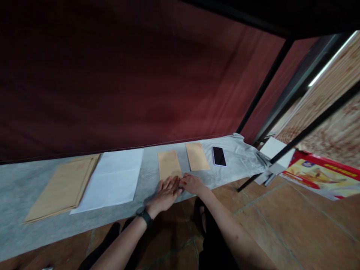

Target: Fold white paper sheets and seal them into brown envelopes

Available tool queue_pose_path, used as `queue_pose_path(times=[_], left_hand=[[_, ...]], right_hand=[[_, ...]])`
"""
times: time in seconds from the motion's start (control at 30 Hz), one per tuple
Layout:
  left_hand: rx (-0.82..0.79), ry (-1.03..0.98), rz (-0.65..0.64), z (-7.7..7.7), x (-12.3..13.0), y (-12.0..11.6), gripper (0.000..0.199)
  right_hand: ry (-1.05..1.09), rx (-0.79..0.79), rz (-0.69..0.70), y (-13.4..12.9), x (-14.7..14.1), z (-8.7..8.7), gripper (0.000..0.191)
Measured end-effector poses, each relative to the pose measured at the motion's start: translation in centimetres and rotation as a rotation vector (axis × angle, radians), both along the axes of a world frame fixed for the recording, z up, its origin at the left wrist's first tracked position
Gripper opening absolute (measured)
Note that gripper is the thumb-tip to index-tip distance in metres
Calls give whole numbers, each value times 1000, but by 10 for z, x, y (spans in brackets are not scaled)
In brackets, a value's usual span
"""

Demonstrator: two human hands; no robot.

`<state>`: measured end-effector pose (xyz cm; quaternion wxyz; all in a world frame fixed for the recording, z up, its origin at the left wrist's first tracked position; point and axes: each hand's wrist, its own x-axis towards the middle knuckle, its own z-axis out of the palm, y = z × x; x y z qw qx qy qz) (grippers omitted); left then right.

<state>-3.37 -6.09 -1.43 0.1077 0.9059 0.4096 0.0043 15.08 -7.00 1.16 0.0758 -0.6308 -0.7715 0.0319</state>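
Table (149, 174): grey cloth covering.
Brown stack (63, 183): left end, just beside white sheet (112, 172).
Small brown paper (168, 163): on table, left of second brown paper (197, 156).
Left hand (164, 195): grip released, flat on small brown paper.
Right hand (192, 183): at its near corner; grip unclear.
Phone (219, 156): far right.

The head view faces forward and down over nearby grey cloth (149, 174).
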Motion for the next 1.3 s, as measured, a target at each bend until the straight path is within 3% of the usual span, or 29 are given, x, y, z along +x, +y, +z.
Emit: queue_pose_path(times=[0.13,0.2,0.3,0.57,0.73,0.97,1.3], left_hand=[[93,-32,20,-15,-9,-19,63],[159,-33,21,-21,-6,-25,64],[221,-4,56,-23,1,-27,56],[198,102,99,-11,-7,5,64],[175,108,96,-6,-9,23,60],[139,88,89,7,-5,30,54],[129,78,-29,27,-14,26,52]], right_hand=[[27,-23,-88,9,-5,-10,25],[102,-24,-213,9,-7,-15,24],[170,-28,-303,11,-10,-21,20],[278,-142,-335,37,-6,-29,15],[425,-254,-326,50,2,-19,16],[516,-364,-343,53,4,-1,18],[513,-408,-319,51,7,-8,22]])
